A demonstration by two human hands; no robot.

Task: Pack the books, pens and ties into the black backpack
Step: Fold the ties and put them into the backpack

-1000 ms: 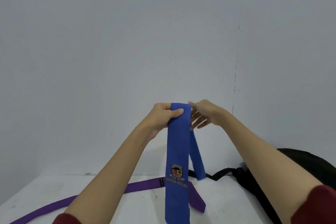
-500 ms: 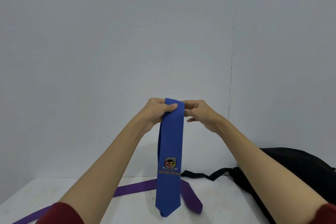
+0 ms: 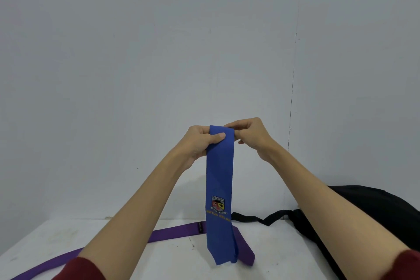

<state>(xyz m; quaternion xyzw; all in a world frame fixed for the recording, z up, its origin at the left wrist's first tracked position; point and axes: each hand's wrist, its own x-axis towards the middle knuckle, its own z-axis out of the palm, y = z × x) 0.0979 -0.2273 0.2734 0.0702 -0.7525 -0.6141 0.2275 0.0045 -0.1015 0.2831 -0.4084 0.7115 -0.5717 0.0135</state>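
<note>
Backdrop: grey wall (image 3: pixel 136 63), white table (image 3: pixel 172 254) at bottom.
L hand (image 3: pixel 197 143): raised mid-frame, thumb pinching blue tie (image 3: pixel 219 177) top.
R hand (image 3: pixel 252 136): pinching same fold.
Purple tie (image 3: pixel 172 233): flat on table.
Backpack (image 3: pixel 375 209): lower right.

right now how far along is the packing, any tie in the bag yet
Nothing visibly packed. In hand: both the left hand and right hand grip the folded top of the blue tie, held up over the table. Left: the purple tie still on the table beside the black backpack. No books or pens show.
</note>
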